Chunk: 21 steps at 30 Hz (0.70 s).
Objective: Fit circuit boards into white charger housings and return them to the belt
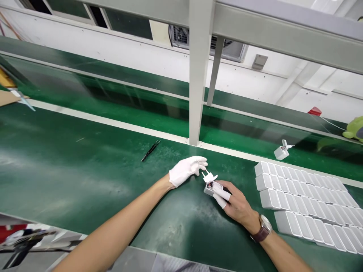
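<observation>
My right hand [236, 202], with white covers on some fingers, grips a small white power adapter housing [209, 190]. Its plug cap [209, 177], bearing two round pins, sits tilted off the housing mouth, and bits of red and dark wiring show between them. Just left of the pins is my left hand [187, 170] in a white glove, its fingers stretched out toward the plug. Nothing shows in that hand; whether a fingertip touches a pin I cannot tell. Black tweezers [151, 150] lie on the green bench [113, 177] beyond my left hand.
Several rows of white adapter housings [300, 200] stand at the right. Behind them, another adapter with its cap off [281, 151] rests on the green belt [241, 132]. A grey upright post [197, 75] rises at the bench's far edge. A yellow-handled tool [8, 81] is at far left.
</observation>
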Each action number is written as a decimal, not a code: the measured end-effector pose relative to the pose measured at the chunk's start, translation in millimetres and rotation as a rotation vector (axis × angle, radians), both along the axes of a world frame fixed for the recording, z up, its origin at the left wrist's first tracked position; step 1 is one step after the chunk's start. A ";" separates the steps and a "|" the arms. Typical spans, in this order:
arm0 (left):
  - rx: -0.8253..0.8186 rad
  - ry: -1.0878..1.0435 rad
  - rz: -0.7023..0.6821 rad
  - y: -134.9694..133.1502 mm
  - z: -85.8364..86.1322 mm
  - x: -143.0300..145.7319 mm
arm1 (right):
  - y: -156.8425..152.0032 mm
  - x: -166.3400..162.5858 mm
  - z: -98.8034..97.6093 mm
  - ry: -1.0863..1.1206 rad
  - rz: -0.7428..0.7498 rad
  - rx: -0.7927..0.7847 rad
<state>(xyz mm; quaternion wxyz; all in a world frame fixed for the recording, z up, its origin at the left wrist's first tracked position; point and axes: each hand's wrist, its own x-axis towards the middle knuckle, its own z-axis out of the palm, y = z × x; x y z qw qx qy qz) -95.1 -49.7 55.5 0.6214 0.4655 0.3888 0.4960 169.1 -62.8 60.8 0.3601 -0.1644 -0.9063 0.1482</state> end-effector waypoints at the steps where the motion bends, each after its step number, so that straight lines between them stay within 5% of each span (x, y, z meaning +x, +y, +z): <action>1: 0.006 0.021 0.033 0.8 -1.6 -2.3 | 0.0 -1.7 6.1 0.025 0.003 -0.002; 7: 0.065 0.047 0.092 -0.7 -8.6 -3.6 | -3.6 -11.5 41.5 0.142 -0.038 0.075; 14: 0.124 0.174 -0.037 -4.5 -4.5 -1.9 | -6.0 -14.3 7.3 -0.113 0.024 -0.095; 21: 0.282 0.514 -0.211 -22.0 12.9 4.5 | -7.7 -6.8 -10.0 -0.118 -0.050 0.020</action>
